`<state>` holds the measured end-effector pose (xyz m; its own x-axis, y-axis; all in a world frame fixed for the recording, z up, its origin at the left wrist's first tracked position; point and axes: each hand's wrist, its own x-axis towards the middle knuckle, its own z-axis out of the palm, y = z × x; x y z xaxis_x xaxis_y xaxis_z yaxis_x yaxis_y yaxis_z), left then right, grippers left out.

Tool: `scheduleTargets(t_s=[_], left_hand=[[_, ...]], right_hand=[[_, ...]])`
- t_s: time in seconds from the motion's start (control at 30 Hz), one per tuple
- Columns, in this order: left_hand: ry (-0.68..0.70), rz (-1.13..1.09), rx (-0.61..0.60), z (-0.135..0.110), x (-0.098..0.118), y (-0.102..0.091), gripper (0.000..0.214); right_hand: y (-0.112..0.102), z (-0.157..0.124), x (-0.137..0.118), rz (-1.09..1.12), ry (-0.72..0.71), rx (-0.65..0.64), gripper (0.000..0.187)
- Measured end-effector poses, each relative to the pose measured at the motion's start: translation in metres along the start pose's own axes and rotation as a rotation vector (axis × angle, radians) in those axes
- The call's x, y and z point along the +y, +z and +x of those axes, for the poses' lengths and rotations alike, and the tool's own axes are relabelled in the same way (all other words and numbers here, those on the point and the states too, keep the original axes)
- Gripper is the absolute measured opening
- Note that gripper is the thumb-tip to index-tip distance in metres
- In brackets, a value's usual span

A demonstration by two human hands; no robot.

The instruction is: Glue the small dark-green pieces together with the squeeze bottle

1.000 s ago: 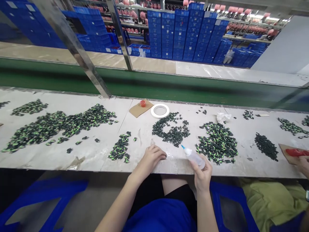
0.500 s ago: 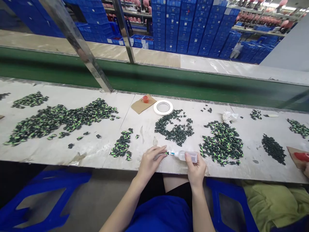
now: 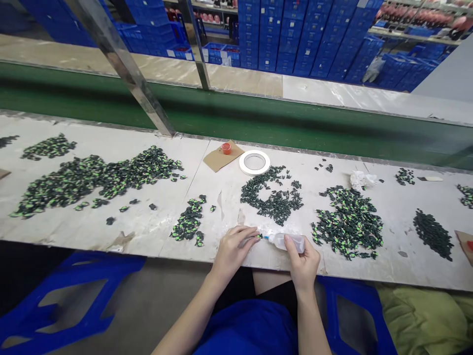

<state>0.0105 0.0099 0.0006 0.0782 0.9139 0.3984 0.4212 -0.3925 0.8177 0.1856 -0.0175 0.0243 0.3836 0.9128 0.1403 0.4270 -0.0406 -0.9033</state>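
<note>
Got left hand (image 3: pixel 233 249) closed on a small black-and-green piece (image 3: pixel 260 236), pinched between thumb and finger near the front edge of the desk (image 3: pixel 144 231). Got right hand (image 3: pixel 305 261) clamped round a clear squeeze bottle (image 3: pixel 284 241), held nearly level, with blue tip (image 3: pixel 266 237) aimed at the piece. Can't tell whether touching or just short of it. Can't tell what's in the bottle either; treating as fluid.

Risks as judged from here:
- Could lose the piece by pushing on it with the tip; too small to give much grip.
- Could flood it by squeezing too hard, then wet the fingertips and get stuck or smeared.
- Could miss the spot, given fingers covering most of the piece.
- Could drip onto the desk by tipping the bottle nose-down away from the piece.
- Could scatter or wet the black-and-green heap (image 3: pixel 349 222) by swinging the right hand outward; too near for comfort. Same for the dark pile (image 3: pixel 277 204) just beyond the bottle.
- Could mix wet with dry by dropping the piece into the small cluster (image 3: pixel 187 219) left of the left hand.
</note>
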Motion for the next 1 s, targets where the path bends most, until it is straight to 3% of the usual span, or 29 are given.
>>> scheduleTargets(t_s=[0.5,1.0], left_hand=[[-0.038,0.008,0.011,-0.0012,-0.0008,0.0002,0.015],[-0.074,0.003,0.009,-0.0018,-0.0030,0.0007,0.014]], right_hand=[[0.0040,-0.0021,-0.0010,0.031,-0.001,0.088,0.044],[0.0049,0.0004,-0.0024,0.085,0.044,0.064,0.044]])
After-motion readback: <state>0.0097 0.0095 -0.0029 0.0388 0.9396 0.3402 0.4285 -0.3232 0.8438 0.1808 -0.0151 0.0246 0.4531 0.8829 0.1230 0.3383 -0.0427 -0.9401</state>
